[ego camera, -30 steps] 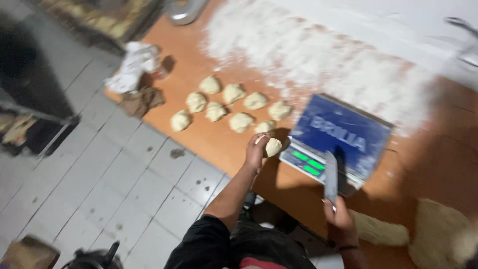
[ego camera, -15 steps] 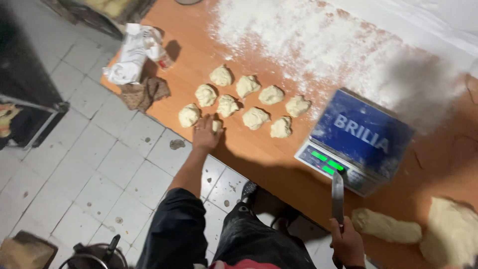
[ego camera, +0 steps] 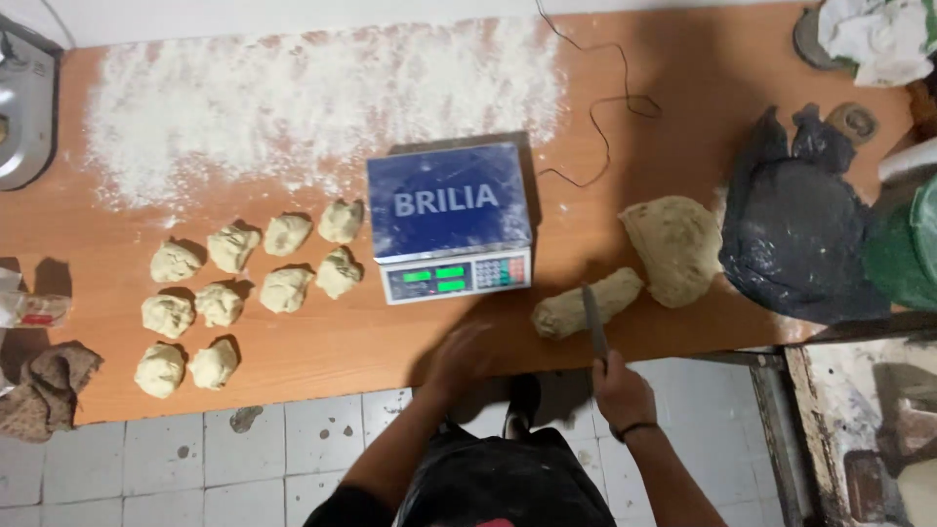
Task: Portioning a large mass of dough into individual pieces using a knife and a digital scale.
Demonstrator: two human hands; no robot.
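Fingers of the right hand (ego camera: 623,390) clamp a knife (ego camera: 593,322), its flat metal blade pointing away across a soft, floury dough log (ego camera: 586,304) lying slantwise on the wooden table (ego camera: 683,78). Left hand (ego camera: 461,356) is blurred; its fingers cannot be told. Ten lumpy dough balls (ego camera: 286,289) sit left of the scale (ego camera: 449,220).

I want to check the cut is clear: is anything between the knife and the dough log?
Nothing visible: the right hand holds the metal knife with its blade already against the pale dough log.
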